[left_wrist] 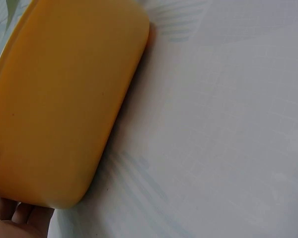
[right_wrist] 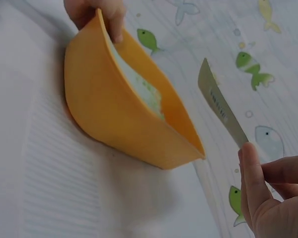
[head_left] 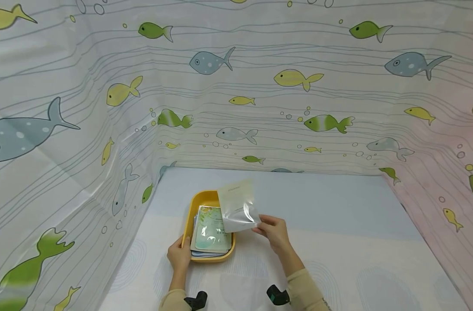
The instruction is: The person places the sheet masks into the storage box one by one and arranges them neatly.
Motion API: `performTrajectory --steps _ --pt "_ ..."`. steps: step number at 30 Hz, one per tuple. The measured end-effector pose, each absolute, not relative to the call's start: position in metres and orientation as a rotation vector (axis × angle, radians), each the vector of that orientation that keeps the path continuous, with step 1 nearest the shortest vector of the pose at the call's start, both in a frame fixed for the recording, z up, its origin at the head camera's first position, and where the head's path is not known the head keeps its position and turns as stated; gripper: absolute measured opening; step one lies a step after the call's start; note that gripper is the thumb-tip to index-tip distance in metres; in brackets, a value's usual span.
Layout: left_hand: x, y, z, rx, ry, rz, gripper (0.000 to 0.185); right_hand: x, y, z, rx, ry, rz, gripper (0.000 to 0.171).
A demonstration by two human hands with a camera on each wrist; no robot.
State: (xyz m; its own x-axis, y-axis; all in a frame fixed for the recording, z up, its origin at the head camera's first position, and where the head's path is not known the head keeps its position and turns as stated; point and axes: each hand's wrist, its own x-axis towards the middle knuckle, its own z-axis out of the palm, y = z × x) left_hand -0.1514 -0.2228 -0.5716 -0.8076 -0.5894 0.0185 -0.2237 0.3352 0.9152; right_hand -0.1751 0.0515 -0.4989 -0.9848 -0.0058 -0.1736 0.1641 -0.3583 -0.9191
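My left hand grips the left wall of a yellow plastic tub. In the right wrist view, part of that hand reaches over the rim to the inside. The left wrist view shows fingers against the outside of the tub. Between thumb and fingers, my right hand pinches a flat, shiny, pale packet by its lower right corner. This packet is raised over the tub's right side, and its print is too small to read. A stack of flat packets, a green one on top, lies inside the tub.
The tub stands on a pale table with faint round patterns. Fish-printed sheeting rises behind the table and at both sides. Small black devices are strapped at both wrists.
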Motion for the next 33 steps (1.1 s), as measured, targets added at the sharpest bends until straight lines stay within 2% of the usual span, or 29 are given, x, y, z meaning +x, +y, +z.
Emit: performTrajectory --steps 9,22,33 --pt "-0.152 -0.223 -0.571 0.705 -2.246 -1.429 0.029 -0.171 0.027 -0.504 0.180 1.709 -2.466 0.034" --pt "-0.151 -0.222 -0.569 0.716 -2.250 -1.422 0.029 -0.163 -0.008 -0.512 0.305 1.773 -2.390 0.035" --pt "-0.152 -0.221 -0.572 0.697 -2.256 -1.395 0.028 -0.158 -0.029 -0.523 0.262 1.980 -2.269 0.034"
